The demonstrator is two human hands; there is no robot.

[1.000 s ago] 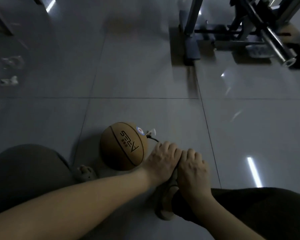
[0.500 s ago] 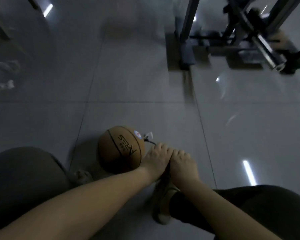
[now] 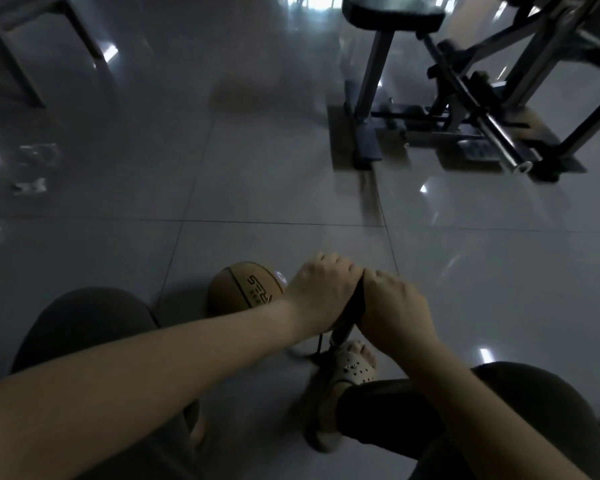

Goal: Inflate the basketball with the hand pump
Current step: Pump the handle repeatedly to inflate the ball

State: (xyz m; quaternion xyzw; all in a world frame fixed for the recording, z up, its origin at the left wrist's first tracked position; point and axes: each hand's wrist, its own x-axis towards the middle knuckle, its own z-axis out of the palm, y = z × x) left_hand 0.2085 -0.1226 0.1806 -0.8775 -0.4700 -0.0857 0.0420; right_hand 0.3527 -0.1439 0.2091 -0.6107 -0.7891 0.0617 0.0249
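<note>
basketball (image 3: 243,289) lies by our foot (image 3: 353,366); left hand (image 3: 321,292) and right hand (image 3: 394,308) grip the pump handle (image 3: 356,301), now pulled up, ready to push.

We are gripping the pump handle (image 3: 358,299) with our left hand (image 3: 321,292) and right hand (image 3: 394,315). The basketball (image 3: 241,289) is lying on the floor (image 3: 257,188) beside them.

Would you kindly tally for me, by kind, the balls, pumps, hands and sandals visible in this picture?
basketball: 1
hand pump: 1
hands: 2 (left hand and right hand, both gripping the hand pump)
sandal: 1 plainly visible
Total: 5
</note>
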